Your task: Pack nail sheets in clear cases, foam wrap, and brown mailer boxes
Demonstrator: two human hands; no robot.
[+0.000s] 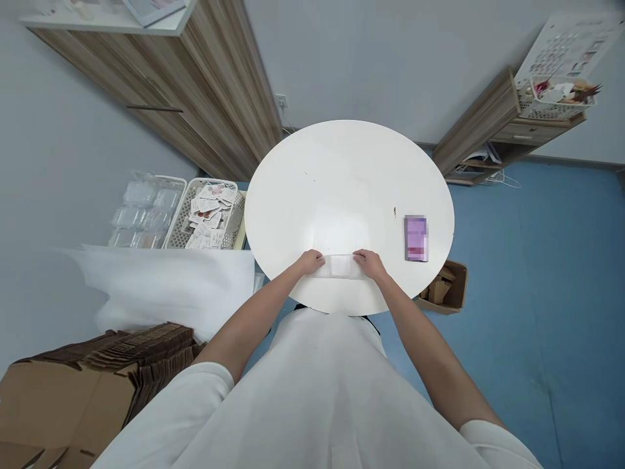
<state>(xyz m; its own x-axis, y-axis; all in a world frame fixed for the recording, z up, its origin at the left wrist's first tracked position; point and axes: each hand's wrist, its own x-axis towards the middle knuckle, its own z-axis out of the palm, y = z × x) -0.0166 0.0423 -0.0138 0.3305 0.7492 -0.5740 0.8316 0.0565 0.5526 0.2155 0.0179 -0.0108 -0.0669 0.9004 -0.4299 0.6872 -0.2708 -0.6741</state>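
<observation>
On the white round table, close to its near edge, lies a thin white sheet folded into a wide strip. At its middle shows a brighter rectangular patch; I cannot tell whether something is wrapped inside. My left hand is closed on the strip's upper left part, thumb and fingers pinched together. The upper right part is pinched in the same way by my right hand. To the right of my right hand, apart from it, lies a purple rectangular thing, blurred by pixels.
White sheets and stacked flat cardboard stand at my left. Behind them are a white basket of cards and clear plastic boxes. An open cardboard box sits on the floor at right. Wooden cabinets stand beyond the table.
</observation>
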